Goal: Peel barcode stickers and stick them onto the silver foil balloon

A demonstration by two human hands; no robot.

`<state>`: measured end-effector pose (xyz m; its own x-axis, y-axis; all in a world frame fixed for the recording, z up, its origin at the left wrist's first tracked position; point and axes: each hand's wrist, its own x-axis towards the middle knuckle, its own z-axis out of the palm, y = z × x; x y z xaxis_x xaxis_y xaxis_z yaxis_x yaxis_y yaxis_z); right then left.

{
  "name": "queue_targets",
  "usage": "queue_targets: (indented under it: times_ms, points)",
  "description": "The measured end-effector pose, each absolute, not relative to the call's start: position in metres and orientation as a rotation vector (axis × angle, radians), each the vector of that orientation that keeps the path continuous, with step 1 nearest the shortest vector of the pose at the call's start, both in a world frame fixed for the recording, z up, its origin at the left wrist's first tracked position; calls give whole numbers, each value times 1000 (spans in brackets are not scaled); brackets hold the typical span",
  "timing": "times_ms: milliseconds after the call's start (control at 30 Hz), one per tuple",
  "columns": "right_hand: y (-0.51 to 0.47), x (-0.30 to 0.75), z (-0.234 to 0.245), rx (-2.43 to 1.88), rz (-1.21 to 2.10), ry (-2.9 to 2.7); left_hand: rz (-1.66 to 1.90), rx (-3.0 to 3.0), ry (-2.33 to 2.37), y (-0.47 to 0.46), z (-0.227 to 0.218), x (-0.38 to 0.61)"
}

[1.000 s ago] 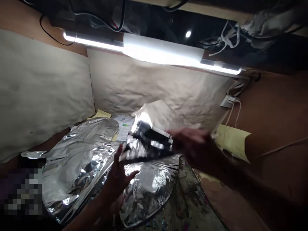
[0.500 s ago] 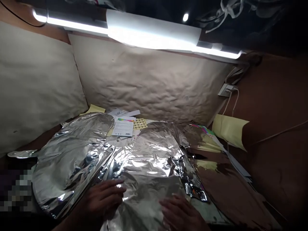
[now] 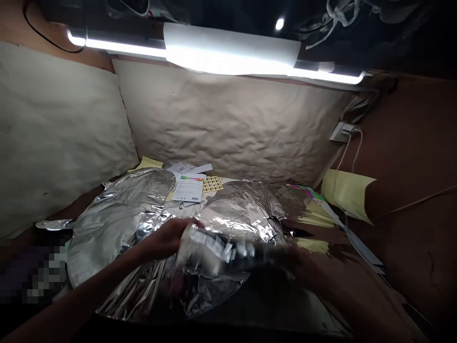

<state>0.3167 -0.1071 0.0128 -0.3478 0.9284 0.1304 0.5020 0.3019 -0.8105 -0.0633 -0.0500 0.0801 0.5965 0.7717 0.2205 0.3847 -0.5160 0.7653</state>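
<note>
My left hand (image 3: 176,234) grips the upper left corner of a lifted, folded silver foil balloon (image 3: 214,252), which lies flat without air and is smeared by motion. My right hand (image 3: 291,257) is at the balloon's right end, dark and blurred, so its fingers cannot be made out. Crumpled foil hangs below the lifted edge, between my forearms. Under and around it, more flat silver foil pieces (image 3: 117,209) with rounded outlines cover the table.
Behind the foil lie a printed card (image 3: 188,189), a yellow sticker sheet (image 3: 213,184) and loose papers. Shiny brownish foil (image 3: 342,271) spreads at the right. A yellow paper (image 3: 348,193) hangs near a wall socket (image 3: 343,132) with cords. A tube light (image 3: 228,55) runs overhead.
Both hands were low over the flat foil with fingers extended. The foil is now lifted and folded, with my left hand farther forward and my right hand farther right.
</note>
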Motion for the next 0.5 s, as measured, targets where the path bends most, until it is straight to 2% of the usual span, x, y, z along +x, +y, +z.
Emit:
queue_targets:
  times_ms: [67, 200, 367, 500]
  points:
    - [-69, 321, 17, -1559, 944, -1835, 708, 2086, 1023, -6, 85, -47]
    - [-14, 323, 12, -1754, 790, -1807, 688, 2111, 1238, 50, 63, -20]
    - [-14, 318, 8, -1889, 410, -1809, 736, 2280, 1389, 32, 23, -6]
    - [-29, 297, 4, -1681, -129, -2067, 429, 2520, 1238, 5, -7, -2]
